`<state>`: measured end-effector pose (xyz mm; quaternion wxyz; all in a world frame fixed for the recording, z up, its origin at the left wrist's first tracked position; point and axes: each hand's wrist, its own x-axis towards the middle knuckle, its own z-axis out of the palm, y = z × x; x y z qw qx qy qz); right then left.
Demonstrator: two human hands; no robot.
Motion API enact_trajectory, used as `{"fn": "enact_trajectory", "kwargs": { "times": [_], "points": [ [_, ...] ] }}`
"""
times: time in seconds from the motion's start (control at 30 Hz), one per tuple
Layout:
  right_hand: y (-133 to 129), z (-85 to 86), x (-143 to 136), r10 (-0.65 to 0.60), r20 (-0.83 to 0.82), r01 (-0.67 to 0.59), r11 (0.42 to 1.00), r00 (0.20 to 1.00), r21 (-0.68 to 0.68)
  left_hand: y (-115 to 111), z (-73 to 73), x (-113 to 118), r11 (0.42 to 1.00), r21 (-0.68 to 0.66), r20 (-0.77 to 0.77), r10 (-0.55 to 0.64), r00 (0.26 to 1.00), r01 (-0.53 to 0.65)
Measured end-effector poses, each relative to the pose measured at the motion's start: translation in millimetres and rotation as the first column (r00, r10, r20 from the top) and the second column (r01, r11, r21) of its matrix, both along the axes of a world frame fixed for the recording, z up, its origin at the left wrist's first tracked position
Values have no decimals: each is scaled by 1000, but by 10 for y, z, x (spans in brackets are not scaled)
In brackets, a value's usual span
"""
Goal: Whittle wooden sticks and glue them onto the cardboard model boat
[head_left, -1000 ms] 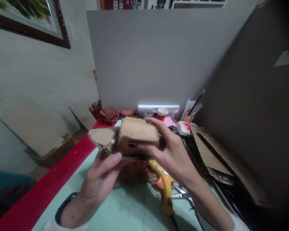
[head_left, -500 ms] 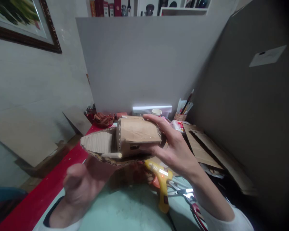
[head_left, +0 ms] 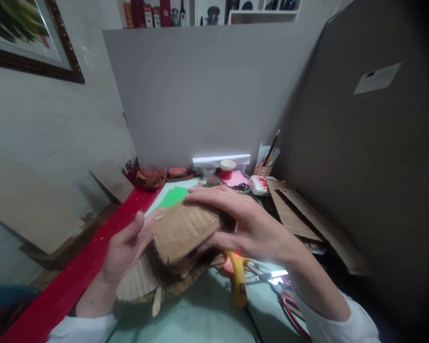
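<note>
A brown cardboard boat model (head_left: 139, 281) with a curved cabin roof (head_left: 186, 228) is tilted in front of me, above the table. My right hand (head_left: 236, 219) grips the cabin, its fingers over the top and its thumb at the near side. Along the boat's left side lies my left hand (head_left: 128, 243), thumb raised and palm against the model; its fingertips are partly hidden behind the cabin. A short wooden stick (head_left: 157, 301) juts from the near edge of the hull. Just right of the boat is a yellow hot glue gun (head_left: 239, 281).
Red-handled scissors (head_left: 289, 309) lie beside the glue gun. Cardboard sheets (head_left: 296, 214) are stacked at the right. Toward the back stand a red-and-white paper cup (head_left: 228, 170), a pen holder (head_left: 262, 170) and a small brown boat model (head_left: 148, 178). Green paper (head_left: 173, 195) lies behind the boat.
The boat has come lower and turned, its ridged end swinging down toward me. My left hand has shifted from beneath it to its left side. My right hand still grips the cabin.
</note>
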<state>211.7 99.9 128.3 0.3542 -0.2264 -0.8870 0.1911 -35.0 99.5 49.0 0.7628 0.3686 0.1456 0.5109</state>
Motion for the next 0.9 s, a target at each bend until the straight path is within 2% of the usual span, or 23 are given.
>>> {"fn": "enact_trajectory", "kwargs": {
  "times": [0.23,0.37,0.57,0.77,0.9],
  "points": [
    [45,-47,-46,143,94,-146,989,985,25,-142,29,76,997,-69,-49,-32,998,29],
    [35,-73,-115,224,158,-231,972,962,29,-227,60,82,997,-81,-129,-7,992,-3],
    [30,-135,-161,150,157,-170,977,976,128,-285,136,64,996,-88,-221,-43,974,24],
    [63,-154,-119,26,75,-33,994,997,102,-266,149,111,987,-88,-196,113,974,-132],
    [12,-210,-98,-121,-69,120,993,990,-11,-267,147,163,961,-71,-207,248,946,-268]
  ]
}}
